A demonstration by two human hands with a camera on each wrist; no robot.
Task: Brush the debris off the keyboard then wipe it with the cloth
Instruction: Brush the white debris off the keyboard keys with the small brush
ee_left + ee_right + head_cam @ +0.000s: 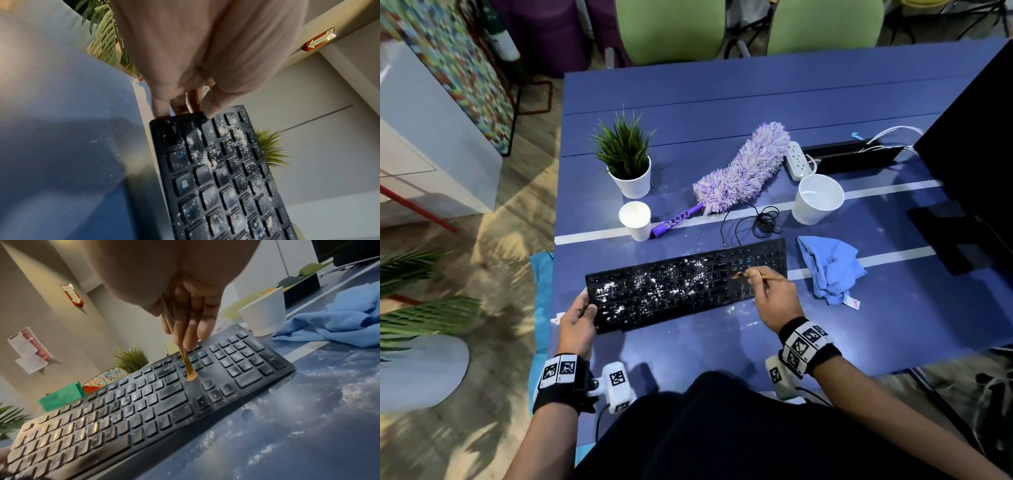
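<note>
A black keyboard (pixel 688 284) lies on the blue table, its left and middle keys covered in white powdery debris (pixel 654 287). My left hand (pixel 578 317) grips the keyboard's left end (pixel 185 123), thumb on top and fingers under the edge. My right hand (pixel 770 291) pinches a thin wooden brush (pixel 753 275); its tan bristles (pixel 191 374) touch the keys just left of the number pad (pixel 240 353). A crumpled blue cloth (pixel 830 270) sits on the table right of the keyboard.
Behind the keyboard stand a paper cup (pixel 636 219), a potted plant (pixel 627 161), a purple duster (pixel 739 171), a white pot (pixel 817 198) and a power strip (pixel 798 160). A coiled black cable (pixel 760 221) trails back. A dark monitor (pixel 976 164) stands right. Powder dusts the table (pixel 308 402).
</note>
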